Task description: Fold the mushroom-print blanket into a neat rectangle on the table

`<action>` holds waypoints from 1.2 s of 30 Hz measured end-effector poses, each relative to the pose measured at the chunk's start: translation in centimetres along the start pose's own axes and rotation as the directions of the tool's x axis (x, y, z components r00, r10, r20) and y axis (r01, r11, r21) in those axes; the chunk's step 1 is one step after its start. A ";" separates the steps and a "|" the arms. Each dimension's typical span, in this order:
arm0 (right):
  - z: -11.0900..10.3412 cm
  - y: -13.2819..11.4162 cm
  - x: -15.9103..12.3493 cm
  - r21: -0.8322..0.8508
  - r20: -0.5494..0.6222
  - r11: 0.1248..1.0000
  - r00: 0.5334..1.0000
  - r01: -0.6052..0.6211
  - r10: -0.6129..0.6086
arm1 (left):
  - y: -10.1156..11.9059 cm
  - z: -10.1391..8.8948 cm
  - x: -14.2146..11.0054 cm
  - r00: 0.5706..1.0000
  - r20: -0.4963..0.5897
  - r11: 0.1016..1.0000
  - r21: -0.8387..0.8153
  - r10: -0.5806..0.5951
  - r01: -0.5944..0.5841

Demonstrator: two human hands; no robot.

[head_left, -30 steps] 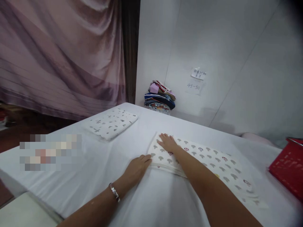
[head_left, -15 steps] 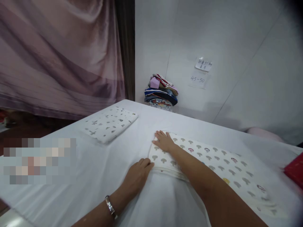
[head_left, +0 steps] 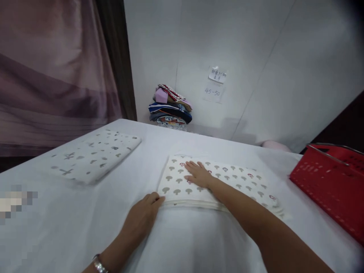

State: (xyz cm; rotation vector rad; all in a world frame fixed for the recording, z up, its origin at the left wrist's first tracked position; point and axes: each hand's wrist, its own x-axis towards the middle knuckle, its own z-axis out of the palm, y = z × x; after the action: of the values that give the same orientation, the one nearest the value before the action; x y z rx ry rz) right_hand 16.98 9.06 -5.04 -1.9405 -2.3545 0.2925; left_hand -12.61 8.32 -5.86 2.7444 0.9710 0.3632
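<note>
A white folded cloth with a mushroom print (head_left: 236, 182) lies on the white-covered table (head_left: 184, 242) in front of me. My right hand (head_left: 197, 174) rests flat on top of it near its left end, fingers spread. My left hand (head_left: 142, 218) lies on the table at the cloth's near left corner, fingertips touching the folded edge, fingers loosely extended. A metal bracelet (head_left: 98, 264) sits on my left wrist.
A second folded patterned cloth (head_left: 93, 155) lies on the table to the far left. A red plastic basket (head_left: 332, 182) stands at the right edge. A pile of coloured clothes (head_left: 170, 110) sits against the white wall under paper notes (head_left: 214, 81). A mauve curtain (head_left: 51, 76) hangs left.
The view has swung to the right, bringing the red basket into sight. My right hand has slid a little rightward over the cloth; my left hand stays at the near left corner.
</note>
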 end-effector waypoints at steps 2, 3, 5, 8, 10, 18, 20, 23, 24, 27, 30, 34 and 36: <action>0.3 0.4 0.2 0.009 0.000 1.000 1.000 -0.008 0.008 | -0.1 -0.1 0.0 1.000 0.000 1.000 -0.005 -0.006 0.006; 0.0 0.3 0.2 0.018 0.001 1.000 1.000 0.001 -0.001 | -0.2 -0.2 0.0 1.000 0.001 1.000 -0.007 -0.008 0.008; -1.1 -0.1 -0.4 0.035 -0.002 0.999 1.000 0.021 -0.021 | -0.5 -0.2 0.0 1.000 -0.002 1.000 -0.009 -0.011 0.011; -2.8 0.4 -2.8 0.019 -0.039 1.000 0.999 -0.019 0.020 | -0.8 -0.2 0.0 1.000 -0.023 1.000 -0.002 -0.007 0.007; -2.9 1.9 -4.5 0.002 -0.050 0.995 0.994 -0.102 0.102 | -0.8 -0.3 0.0 0.999 -0.051 1.000 -0.002 -0.004 0.004; -1.5 6.0 -5.4 0.027 -0.028 0.982 0.982 -0.185 0.186 | -0.3 -1.1 -0.1 0.992 -0.121 0.999 0.019 0.034 -0.032; -2.0 6.1 -6.2 0.018 -0.066 0.979 0.977 -0.202 0.203 | -0.1 -1.2 -0.2 0.989 -0.145 0.999 0.041 0.040 -0.034; -2.6 7.0 -8.5 -0.009 -0.108 0.953 0.948 -0.302 0.299 | 0.2 -1.3 -0.4 0.984 -0.170 0.997 0.071 0.048 -0.036; -2.6 7.5 -9.3 -0.009 -0.101 0.942 0.937 -0.336 0.334 | 0.3 -1.3 -0.4 0.984 -0.171 0.996 0.082 0.052 -0.039; -2.9 8.5 -10.8 0.030 -0.068 0.919 0.916 -0.394 0.395 | 0.2 -1.1 -0.3 0.986 -0.149 0.991 0.125 0.073 -0.054; -3.9 8.2 -11.8 0.122 -0.116 0.903 0.897 -0.413 0.426 | -0.3 -0.7 0.0 0.988 -0.131 0.984 0.167 0.086 -0.064; -5.0 6.8 -15.8 0.258 -0.215 0.873 0.856 -0.414 0.470 | -0.8 -0.5 0.1 0.984 -0.135 0.973 0.212 0.116 -0.086; -4.7 6.1 -19.0 0.306 -0.249 0.868 0.847 -0.390 0.469 | -0.7 -0.8 0.2 0.980 -0.137 0.964 0.240 0.147 -0.111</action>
State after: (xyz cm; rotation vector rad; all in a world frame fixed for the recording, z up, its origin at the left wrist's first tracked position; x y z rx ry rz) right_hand 27.47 -7.92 -0.46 -2.1806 -1.5836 0.2570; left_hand -13.09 9.05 -5.28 3.0401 0.9243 0.5216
